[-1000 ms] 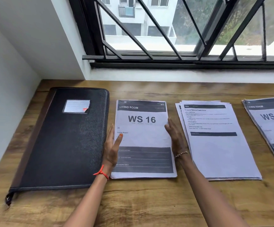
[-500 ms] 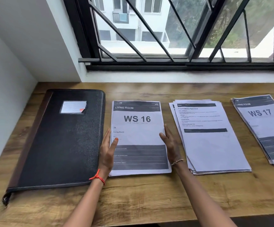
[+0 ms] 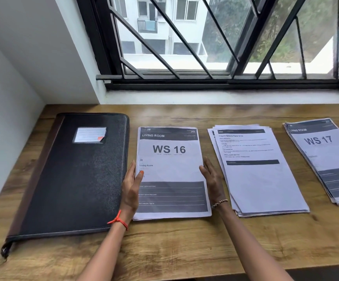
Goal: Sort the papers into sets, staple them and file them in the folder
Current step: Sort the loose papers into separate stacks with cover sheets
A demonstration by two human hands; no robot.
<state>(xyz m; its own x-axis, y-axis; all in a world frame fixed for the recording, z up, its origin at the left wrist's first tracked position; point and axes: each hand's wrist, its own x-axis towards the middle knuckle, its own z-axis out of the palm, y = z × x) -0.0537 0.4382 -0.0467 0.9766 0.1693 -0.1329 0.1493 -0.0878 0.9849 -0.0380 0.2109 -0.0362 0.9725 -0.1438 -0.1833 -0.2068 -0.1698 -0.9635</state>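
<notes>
The fingers (image 3: 132, 169) of the left hand (image 3: 131, 189) are straight and released, set edge-on against the left side of the WS 16 stack (image 3: 170, 173), with the thumb tip resting on its top sheet. The right hand (image 3: 213, 182) mirrors it, its straight fingers against the stack's right edge. Both forearms reach in over the near edge of the desk (image 3: 184, 252).

The top sheet reads "2B", "LIVING ROOM", "WS 16" and "Living Room". The stack lies flat between the two hands, grasped by neither.

Just beside it on the left lies the closed black folder (image 3: 73, 179). To the right is a fanned stack (image 3: 261, 183) headed "Prepare Sesame Paste Drink", and at the far right the WS 17 stack (image 3: 326, 159).
</notes>
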